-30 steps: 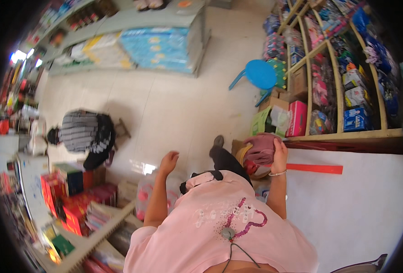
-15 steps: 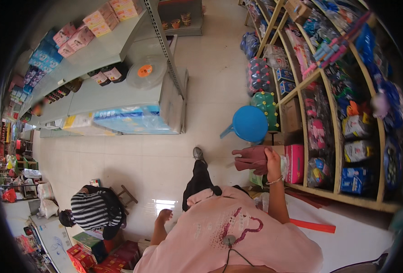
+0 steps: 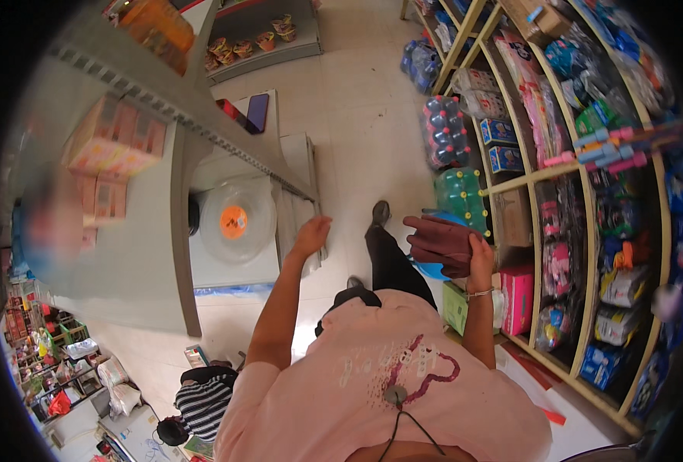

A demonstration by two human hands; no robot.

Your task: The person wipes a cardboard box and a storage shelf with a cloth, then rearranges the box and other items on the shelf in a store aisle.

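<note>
My right hand (image 3: 480, 262) is closed around one end of a pair of dark maroon gloves (image 3: 441, 245), whose fingers point left. The gloves hang in front of my body, covering part of a blue round stool (image 3: 434, 269). Out to the left, my left hand (image 3: 313, 235) is raised beside the end of a grey shelf unit, with nothing visible in it and its fingers loosely bent. The nearest item to it is a clear round plastic container (image 3: 237, 222) with an orange label on the shelf.
Along the right runs a wooden rack (image 3: 526, 181) of bagged goods. Bottle packs (image 3: 462, 202) stand on the floor before it, near a pink box (image 3: 517, 299). A grey shelf (image 3: 145, 254) fills the left. Behind it, a person in a striped top (image 3: 206, 408) bends low.
I have stepped forward, closer to the grey shelf and past the stool. My left hand has risen and reached forward. The gloves stay in my right hand.
</note>
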